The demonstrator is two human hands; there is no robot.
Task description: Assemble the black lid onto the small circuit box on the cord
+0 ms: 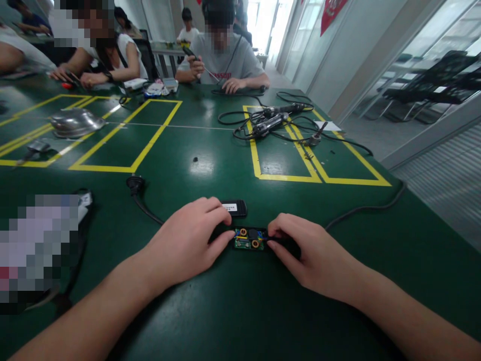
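Note:
An opened black power adapter (249,239) lies on the green table (225,311), its green circuit board with yellow coils showing. My left hand (190,240) curls over the adapter's left end, fingers closed on it. My right hand (306,250) pinches the right end with thumb and fingers. The adapter's black cover (234,207), with a white label, rests just behind my left fingertips. A black cable (361,209) runs away from the right end toward the table's right edge.
A black plug and cord (136,186) lie to the left. Soldering tools with tangled cables (270,123) sit inside yellow tape boxes farther back. A silver bag (75,123) is at the far left. Two people sit at the far side. The table edge drops off at right.

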